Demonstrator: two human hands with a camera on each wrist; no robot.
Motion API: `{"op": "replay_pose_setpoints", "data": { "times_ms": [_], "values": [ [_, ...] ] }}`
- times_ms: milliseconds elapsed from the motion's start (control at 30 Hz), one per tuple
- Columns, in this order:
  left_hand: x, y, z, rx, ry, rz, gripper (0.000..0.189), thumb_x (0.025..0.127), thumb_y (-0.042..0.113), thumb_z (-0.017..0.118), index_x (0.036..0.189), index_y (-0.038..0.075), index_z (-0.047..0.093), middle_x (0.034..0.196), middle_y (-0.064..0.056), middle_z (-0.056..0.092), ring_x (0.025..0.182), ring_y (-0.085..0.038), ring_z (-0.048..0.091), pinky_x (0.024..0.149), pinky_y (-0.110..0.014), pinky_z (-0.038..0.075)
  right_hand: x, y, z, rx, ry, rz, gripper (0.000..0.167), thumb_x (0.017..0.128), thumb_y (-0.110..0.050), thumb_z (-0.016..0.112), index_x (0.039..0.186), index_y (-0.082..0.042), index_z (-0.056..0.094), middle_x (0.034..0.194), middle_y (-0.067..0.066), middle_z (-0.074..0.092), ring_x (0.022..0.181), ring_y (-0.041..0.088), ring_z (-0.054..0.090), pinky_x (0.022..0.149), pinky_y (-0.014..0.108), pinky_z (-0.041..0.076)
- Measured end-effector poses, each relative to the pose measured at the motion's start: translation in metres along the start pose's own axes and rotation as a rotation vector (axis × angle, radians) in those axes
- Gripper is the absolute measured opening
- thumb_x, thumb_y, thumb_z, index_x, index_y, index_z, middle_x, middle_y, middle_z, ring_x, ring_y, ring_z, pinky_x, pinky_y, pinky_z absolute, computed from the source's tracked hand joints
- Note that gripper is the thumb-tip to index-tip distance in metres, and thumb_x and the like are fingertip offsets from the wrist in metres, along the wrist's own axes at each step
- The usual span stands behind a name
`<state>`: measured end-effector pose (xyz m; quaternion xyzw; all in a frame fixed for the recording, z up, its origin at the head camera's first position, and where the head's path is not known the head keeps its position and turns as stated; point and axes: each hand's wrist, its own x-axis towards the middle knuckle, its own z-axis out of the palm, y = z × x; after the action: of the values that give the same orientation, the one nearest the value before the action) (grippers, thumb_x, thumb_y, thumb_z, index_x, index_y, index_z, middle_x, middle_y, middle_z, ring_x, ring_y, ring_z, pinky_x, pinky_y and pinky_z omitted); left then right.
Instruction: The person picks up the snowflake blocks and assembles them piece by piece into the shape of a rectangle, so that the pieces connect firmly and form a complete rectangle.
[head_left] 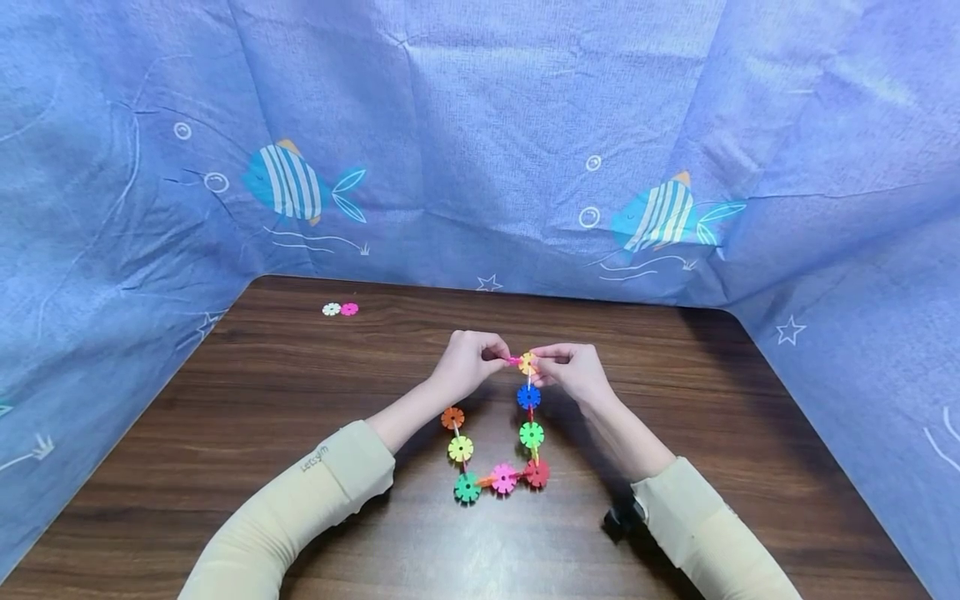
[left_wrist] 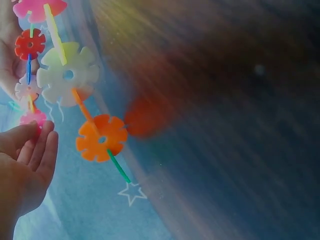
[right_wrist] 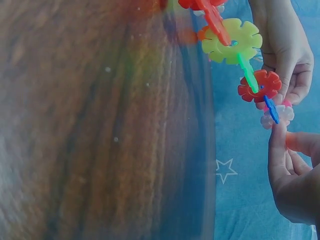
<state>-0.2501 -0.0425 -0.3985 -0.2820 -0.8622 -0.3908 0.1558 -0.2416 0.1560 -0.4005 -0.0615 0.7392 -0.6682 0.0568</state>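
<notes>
Notched, flower-shaped plastic discs are slotted into a chain that bends in a U. My left hand pinches a pink disc at one end, edge-on in the head view. Beside it, my right hand holds the yellow-orange disc that the pink one meets. Down from there run a blue disc, a green disc and a red disc. Along the bottom and up the left are a pink disc, a dark green disc, a yellow disc and an orange disc. Thin edge-on discs link them.
At the far left of the brown wooden table lie a loose white disc and a loose pink disc, side by side. A black object shows by the right sleeve. Behind the table hangs a blue fish-printed cloth.
</notes>
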Motion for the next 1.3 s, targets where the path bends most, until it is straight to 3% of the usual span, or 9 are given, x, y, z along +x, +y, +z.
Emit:
{"op": "replay_pose_setpoints", "data": {
  "times_ms": [267,533,767,967,1300],
  "values": [
    [-0.0013,0.0002,-0.0018,-0.008,0.005,-0.001,0.008,0.079,0.011,0.076,0.074,0.012,0.070,0.071,0.002,0.070,0.062,-0.006,0.061,0.058,-0.020,0.048,0.0001,-0.0008,0.0014,-0.038,-0.002,-0.022,0.027,0.087,0.004,0.061,0.108,0.020,0.059,0.081,0.018,0.070,0.057,0.010,0.066,0.062,0.031,0.057],
    [0.0014,-0.0018,-0.0004,-0.027,-0.030,-0.046,0.007,0.081,0.015,0.075,0.079,0.013,0.069,0.073,0.003,0.069,0.064,-0.007,0.059,0.059,-0.019,0.048,0.0009,0.0005,-0.0004,0.048,-0.002,0.025,0.030,0.087,0.003,0.059,0.112,0.019,0.056,0.077,0.004,0.069,0.060,0.012,0.066,0.063,0.029,0.057],
    [0.0022,-0.0001,-0.0020,-0.043,-0.036,-0.037,0.004,0.081,0.016,0.074,0.079,0.013,0.073,0.075,0.003,0.070,0.068,-0.013,0.063,0.061,-0.021,0.049,0.0030,-0.0006,-0.0005,0.039,-0.023,0.039,0.032,0.088,0.000,0.062,0.114,0.018,0.056,0.076,0.004,0.069,0.061,0.010,0.066,0.064,0.029,0.057],
    [0.0012,0.0027,-0.0012,-0.038,-0.023,-0.021,0.004,0.082,0.013,0.074,0.078,0.011,0.072,0.075,0.001,0.070,0.068,-0.010,0.061,0.063,-0.027,0.052,0.0029,-0.0037,0.0021,0.031,-0.008,0.045,0.029,0.087,0.002,0.061,0.110,0.018,0.057,0.072,0.003,0.068,0.058,0.010,0.065,0.060,0.027,0.057],
    [0.0010,0.0075,-0.0001,0.013,-0.034,0.020,0.004,0.083,0.015,0.073,0.082,0.011,0.074,0.076,0.002,0.072,0.068,-0.007,0.063,0.061,-0.019,0.048,0.0016,-0.0063,0.0043,0.015,0.008,0.053,0.028,0.087,-0.002,0.063,0.108,0.017,0.059,0.071,0.003,0.067,0.058,0.010,0.063,0.058,0.026,0.056]
  ]
}}
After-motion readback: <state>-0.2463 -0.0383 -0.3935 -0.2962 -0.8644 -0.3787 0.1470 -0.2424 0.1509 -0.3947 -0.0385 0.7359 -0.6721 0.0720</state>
